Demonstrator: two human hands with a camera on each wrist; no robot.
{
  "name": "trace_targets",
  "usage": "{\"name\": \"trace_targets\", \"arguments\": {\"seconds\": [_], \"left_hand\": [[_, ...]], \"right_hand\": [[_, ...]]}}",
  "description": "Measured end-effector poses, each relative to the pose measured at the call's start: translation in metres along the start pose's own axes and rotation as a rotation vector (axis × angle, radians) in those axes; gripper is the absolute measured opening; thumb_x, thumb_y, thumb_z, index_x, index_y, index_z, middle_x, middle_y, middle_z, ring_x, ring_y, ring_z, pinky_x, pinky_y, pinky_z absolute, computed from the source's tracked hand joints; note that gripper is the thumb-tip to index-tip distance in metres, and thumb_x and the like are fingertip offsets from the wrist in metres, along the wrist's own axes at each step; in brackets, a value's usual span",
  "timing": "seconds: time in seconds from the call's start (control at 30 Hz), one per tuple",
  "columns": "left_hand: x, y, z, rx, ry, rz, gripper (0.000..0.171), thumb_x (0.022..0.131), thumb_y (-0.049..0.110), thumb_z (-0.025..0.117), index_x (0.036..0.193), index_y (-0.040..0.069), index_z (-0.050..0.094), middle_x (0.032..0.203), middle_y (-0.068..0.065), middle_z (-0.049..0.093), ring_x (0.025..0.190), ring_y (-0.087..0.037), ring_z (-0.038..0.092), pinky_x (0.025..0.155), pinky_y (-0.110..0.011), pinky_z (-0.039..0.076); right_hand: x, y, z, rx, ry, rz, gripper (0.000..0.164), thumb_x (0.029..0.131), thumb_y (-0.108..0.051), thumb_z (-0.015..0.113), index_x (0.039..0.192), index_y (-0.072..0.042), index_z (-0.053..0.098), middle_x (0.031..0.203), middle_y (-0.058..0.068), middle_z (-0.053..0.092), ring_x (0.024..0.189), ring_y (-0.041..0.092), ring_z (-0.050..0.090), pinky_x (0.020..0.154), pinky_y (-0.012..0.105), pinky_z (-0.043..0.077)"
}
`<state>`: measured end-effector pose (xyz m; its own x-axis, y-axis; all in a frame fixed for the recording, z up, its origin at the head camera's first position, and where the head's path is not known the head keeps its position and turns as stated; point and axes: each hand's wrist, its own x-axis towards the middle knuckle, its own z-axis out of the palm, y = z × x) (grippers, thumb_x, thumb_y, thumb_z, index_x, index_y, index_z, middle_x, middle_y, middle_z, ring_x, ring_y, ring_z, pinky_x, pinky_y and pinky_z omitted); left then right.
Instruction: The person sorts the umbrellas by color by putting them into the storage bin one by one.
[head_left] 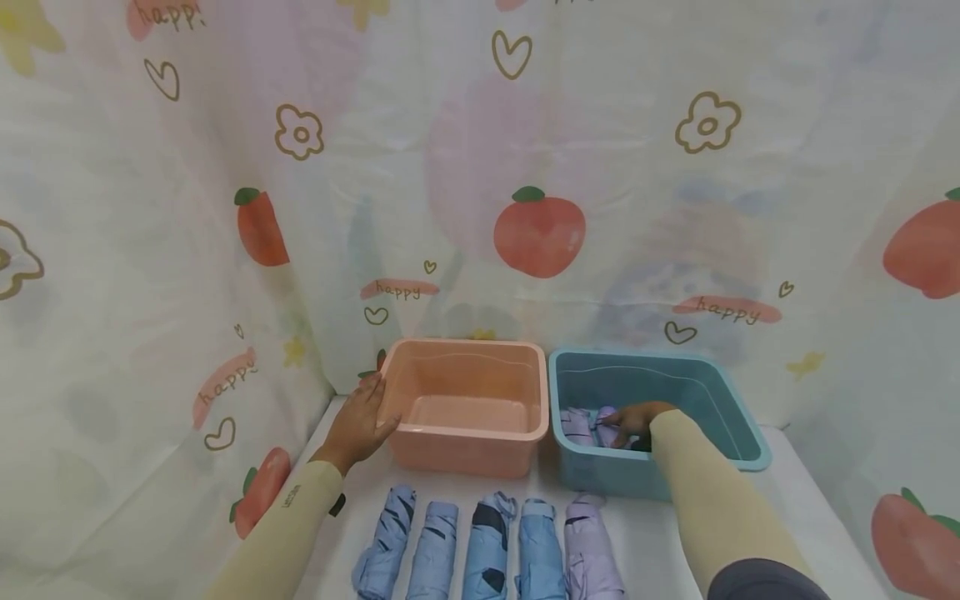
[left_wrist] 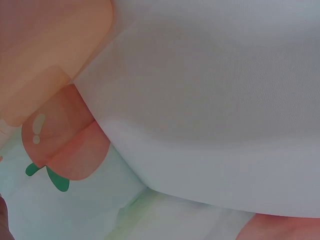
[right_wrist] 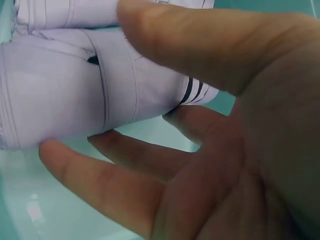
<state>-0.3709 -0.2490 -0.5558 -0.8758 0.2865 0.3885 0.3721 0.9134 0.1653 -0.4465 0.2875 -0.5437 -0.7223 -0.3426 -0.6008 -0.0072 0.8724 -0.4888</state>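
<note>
My right hand (head_left: 637, 418) reaches into the teal bin (head_left: 731, 400). Its thumb and fingertips lie along opposite sides of a rolled lilac folding umbrella (right_wrist: 70, 90), pinching it. Beside that one lies a second lilac folding umbrella (head_left: 576, 427), close against it. Parts of both are hidden by the hand. With fingers extended, my left hand (head_left: 360, 427) rests at the left rim of the peach bin (head_left: 468, 450), which has nothing inside. Only a sliver of that hand shows at the edge of the left wrist view.
In front of the bins lie several rolled umbrellas in a row: blue ones (head_left: 433, 550) and a lilac one (head_left: 592, 550) at the right end. A white tabletop (left_wrist: 200, 100) carries everything. A fruit-printed curtain (head_left: 405, 208) closes off the back and sides.
</note>
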Motion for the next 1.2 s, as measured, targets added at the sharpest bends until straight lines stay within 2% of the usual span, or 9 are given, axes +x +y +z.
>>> {"name": "trace_targets", "arguments": {"seconds": [0.1,0.3,0.4,0.57,0.73,0.87,0.97,1.1,1.2], "left_hand": [[-0.001,0.0,0.001,-0.003,0.006,-0.002,0.076,0.096,0.046,0.05,0.144,-0.011,0.036,0.15,-0.023,0.035,0.14,-0.035,0.03,0.111,-0.051,0.026],[-0.001,0.003,0.002,0.0,0.025,0.001,0.075,0.095,0.044,0.052,0.143,-0.011,0.037,0.149,-0.025,0.037,0.138,-0.038,0.032,0.111,-0.051,0.027],[-0.002,0.005,0.001,-0.013,0.022,0.005,0.074,0.095,0.042,0.054,0.143,-0.012,0.037,0.149,-0.025,0.037,0.138,-0.039,0.032,0.111,-0.051,0.026],[-0.001,0.005,-0.002,-0.004,0.032,0.014,0.073,0.094,0.039,0.056,0.142,-0.013,0.039,0.148,-0.025,0.038,0.137,-0.039,0.034,0.11,-0.051,0.029],[-0.003,0.004,-0.005,-0.014,0.025,0.009,0.074,0.094,0.04,0.056,0.142,-0.013,0.037,0.148,-0.025,0.037,0.137,-0.04,0.033,0.11,-0.051,0.029],[-0.007,0.005,-0.005,-0.013,0.006,-0.002,0.075,0.094,0.039,0.057,0.142,-0.013,0.037,0.149,-0.026,0.036,0.138,-0.04,0.032,0.11,-0.05,0.028],[-0.008,0.006,-0.005,-0.008,-0.004,0.003,0.075,0.094,0.039,0.057,0.142,-0.014,0.036,0.149,-0.026,0.036,0.138,-0.041,0.032,0.11,-0.051,0.028],[-0.006,0.007,-0.006,-0.019,0.028,0.03,0.074,0.093,0.037,0.058,0.14,-0.016,0.038,0.146,-0.029,0.038,0.136,-0.043,0.035,0.109,-0.052,0.03],[-0.003,0.009,-0.008,-0.025,0.044,0.047,0.074,0.094,0.039,0.056,0.139,-0.017,0.039,0.145,-0.03,0.039,0.135,-0.043,0.036,0.109,-0.053,0.03]], "right_hand": [[0.0,0.001,0.0,0.002,-0.014,0.003,0.074,0.084,-0.012,0.073,0.149,-0.005,0.038,0.151,0.033,0.022,0.139,0.051,0.017,0.108,0.064,0.019],[-0.006,0.002,-0.011,-0.115,-0.044,-0.055,0.073,0.085,-0.01,0.071,0.149,-0.003,0.037,0.15,0.033,0.027,0.138,0.053,0.017,0.107,0.065,0.019],[-0.018,-0.002,-0.018,-0.143,-0.053,-0.086,0.068,0.087,-0.008,0.069,0.147,-0.001,0.039,0.144,0.032,0.038,0.132,0.05,0.034,0.104,0.061,0.03],[-0.043,-0.01,-0.029,-0.03,-0.017,-0.115,0.06,0.09,-0.002,0.064,0.145,0.003,0.04,0.142,0.033,0.04,0.118,0.044,0.054,0.089,0.056,0.048],[-0.067,-0.009,-0.026,0.043,0.102,-0.179,0.053,0.094,-0.007,0.062,0.143,0.003,0.044,0.141,0.033,0.041,0.118,0.044,0.053,0.084,0.054,0.051],[-0.087,-0.002,-0.013,0.019,0.225,-0.257,0.049,0.095,-0.012,0.062,0.14,0.004,0.048,0.134,0.031,0.05,0.113,0.043,0.057,0.08,0.051,0.053],[-0.106,-0.001,-0.003,-0.021,0.336,-0.302,0.048,0.095,-0.015,0.063,0.139,0.002,0.051,0.129,0.027,0.056,0.109,0.038,0.06,0.078,0.046,0.055],[-0.132,-0.005,0.01,-0.048,0.481,-0.356,0.044,0.096,-0.017,0.062,0.137,-0.001,0.054,0.119,0.02,0.063,0.097,0.028,0.065,0.073,0.04,0.055],[-0.15,-0.008,0.021,-0.026,0.535,-0.369,0.042,0.096,-0.018,0.063,0.134,-0.003,0.058,0.108,0.012,0.066,0.087,0.02,0.064,0.069,0.036,0.053]]}}
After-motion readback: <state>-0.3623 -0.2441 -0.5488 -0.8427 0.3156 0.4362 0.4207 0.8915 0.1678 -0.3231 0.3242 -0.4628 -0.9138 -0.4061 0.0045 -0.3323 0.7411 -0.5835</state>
